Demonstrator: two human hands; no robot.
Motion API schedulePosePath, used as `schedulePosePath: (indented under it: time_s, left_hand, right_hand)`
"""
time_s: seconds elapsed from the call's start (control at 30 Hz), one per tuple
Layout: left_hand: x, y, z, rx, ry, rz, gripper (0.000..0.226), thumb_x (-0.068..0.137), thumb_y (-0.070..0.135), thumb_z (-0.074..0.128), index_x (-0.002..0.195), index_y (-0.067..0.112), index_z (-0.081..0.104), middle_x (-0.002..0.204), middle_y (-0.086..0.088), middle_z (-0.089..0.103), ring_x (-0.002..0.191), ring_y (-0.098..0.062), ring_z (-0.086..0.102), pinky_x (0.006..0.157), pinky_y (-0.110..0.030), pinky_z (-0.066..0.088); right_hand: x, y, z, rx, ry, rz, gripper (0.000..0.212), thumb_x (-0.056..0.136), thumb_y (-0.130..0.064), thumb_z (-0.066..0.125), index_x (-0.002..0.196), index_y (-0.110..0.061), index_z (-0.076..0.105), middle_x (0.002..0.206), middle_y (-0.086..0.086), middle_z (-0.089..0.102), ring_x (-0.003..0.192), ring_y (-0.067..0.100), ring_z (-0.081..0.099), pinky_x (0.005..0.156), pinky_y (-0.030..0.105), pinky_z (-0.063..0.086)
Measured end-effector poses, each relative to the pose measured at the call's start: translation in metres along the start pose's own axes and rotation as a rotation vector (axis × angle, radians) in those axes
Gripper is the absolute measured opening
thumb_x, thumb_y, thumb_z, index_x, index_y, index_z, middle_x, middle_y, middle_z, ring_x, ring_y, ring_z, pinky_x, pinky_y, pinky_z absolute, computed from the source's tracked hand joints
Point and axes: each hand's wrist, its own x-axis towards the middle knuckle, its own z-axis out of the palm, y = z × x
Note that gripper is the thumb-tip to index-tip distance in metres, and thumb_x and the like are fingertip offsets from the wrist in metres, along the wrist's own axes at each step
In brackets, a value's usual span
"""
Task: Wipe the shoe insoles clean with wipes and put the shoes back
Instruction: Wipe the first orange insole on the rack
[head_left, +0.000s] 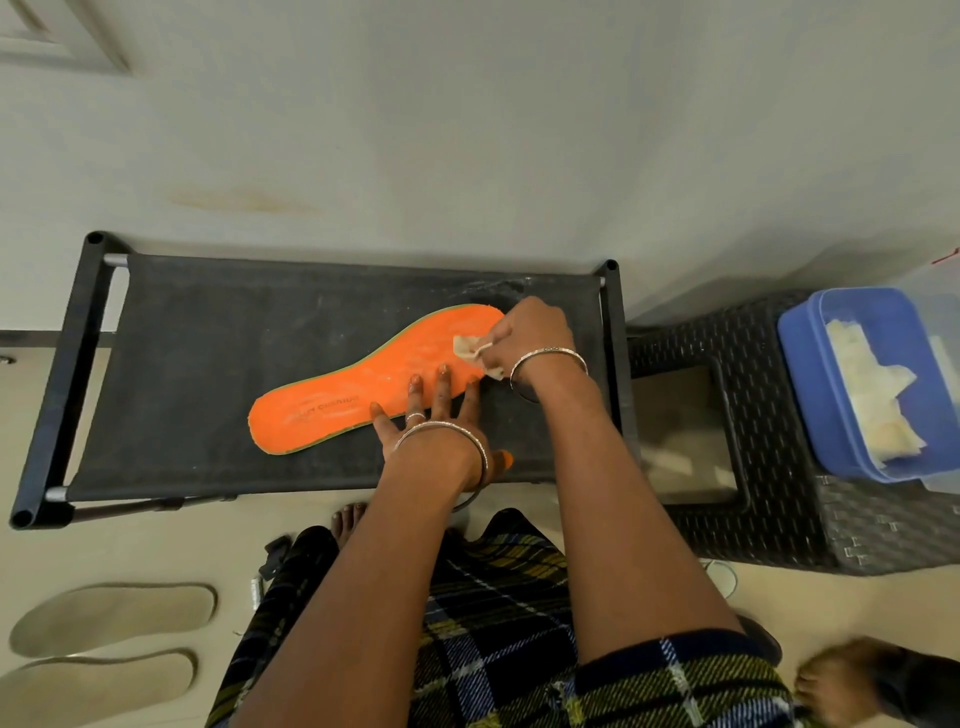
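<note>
A black fabric-topped table (208, 364) stands against the wall and serves as the work surface. To its right, a dark woven stool (779, 519) carries a blue plastic tub (800, 374) with a stock of pale wipes (872, 395) inside.

The orange insole (363, 379) lies flat and slantwise on the table, printed side up. Two grey insoles (114, 616) lie side by side on the floor at lower left; whether they are already cleaned cannot be told.

The left grip (436, 421) is spread, its straight fingers pressing the insole's middle to pin it. The right grip (530, 332) pinches a crumpled wipe (470, 348) against the insole's far, broad end.

The work looks to be mid-wipe on this one insole, with most of its length seemingly still to be covered. No shoes are in view, so refitting the insoles and putting the shoes back appear to remain.
</note>
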Motion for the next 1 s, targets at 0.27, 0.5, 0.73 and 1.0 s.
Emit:
schedulePosePath:
  time_s: [0.27, 0.5, 0.73, 1.0]
  left_hand:
    - [0.000, -0.004, -0.001, -0.004, -0.002, -0.016, 0.091, 0.089, 0.071, 0.038, 0.147, 0.041, -0.025, 0.150, -0.002, -0.042, 0.142, -0.031, -0.030, 0.110, -0.068, -0.006]
    - [0.003, -0.006, -0.002, -0.015, -0.012, -0.027, 0.089, 0.089, 0.070, 0.039, 0.145, 0.046, -0.026, 0.150, -0.003, -0.043, 0.143, -0.030, -0.030, 0.110, -0.069, -0.004]
    - [0.006, -0.011, 0.001, -0.018, 0.007, -0.008, 0.088, 0.088, 0.072, 0.038, 0.145, 0.048, -0.025, 0.151, -0.002, -0.041, 0.142, -0.031, -0.031, 0.109, -0.070, -0.005]
    - [0.005, -0.013, -0.002, -0.045, 0.003, -0.006, 0.085, 0.089, 0.069, 0.041, 0.146, 0.051, -0.020, 0.153, 0.002, -0.038, 0.143, -0.031, -0.030, 0.110, -0.070, -0.005]
  right_hand:
    - [0.002, -0.003, 0.006, -0.014, 0.142, -0.079, 0.019, 0.086, -0.025, 0.071, 0.101, -0.015, 0.079, 0.105, 0.008, 0.074, 0.099, 0.028, 0.068, 0.087, 0.034, 0.056]
    - [0.007, 0.003, 0.003, -0.009, 0.220, -0.053, 0.020, 0.087, -0.021, 0.069, 0.105, -0.020, 0.078, 0.109, 0.008, 0.073, 0.102, 0.028, 0.067, 0.086, 0.031, 0.055]
    - [-0.003, -0.011, 0.013, -0.018, 0.083, -0.222, 0.021, 0.091, -0.023, 0.068, 0.110, -0.023, 0.077, 0.115, 0.006, 0.072, 0.106, 0.028, 0.066, 0.096, 0.037, 0.054]
    - [0.006, 0.003, 0.003, -0.089, 0.234, -0.047, 0.024, 0.091, -0.024, 0.063, 0.112, -0.022, 0.075, 0.114, 0.007, 0.071, 0.102, 0.029, 0.067, 0.083, 0.033, 0.055]
